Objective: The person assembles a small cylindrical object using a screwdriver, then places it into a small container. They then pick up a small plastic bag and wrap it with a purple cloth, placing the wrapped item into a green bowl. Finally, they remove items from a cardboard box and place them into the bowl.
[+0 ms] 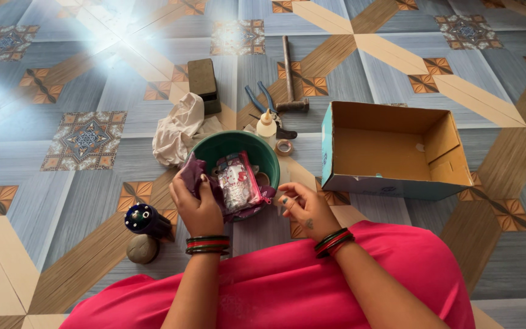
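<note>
I see a green bowl (238, 146) on the floor (92, 183) right in front of me, holding a purple cloth (197, 172) that spills over its near rim, with a clear packet (237, 180) with pink print lying on top. My left hand (197, 204) has its grip clamped on the cloth at the bowl's near-left edge. My right hand (307, 208) sits just beside the bowl's near-right rim, fingers curled, grip loosely together on nothing I can make out. Open cardboard box (391, 149) to the right of the bowl, apart from it, shows only bare cardboard inside. Behind the bowl: glue bottle (266, 125), tape roll (284, 147), pliers (260, 99), hammer (289, 76), white rag (178, 129), dark block (203, 82). Left of my left hand: a dark blue bottle (144, 219) and a stone (142, 248).
</note>
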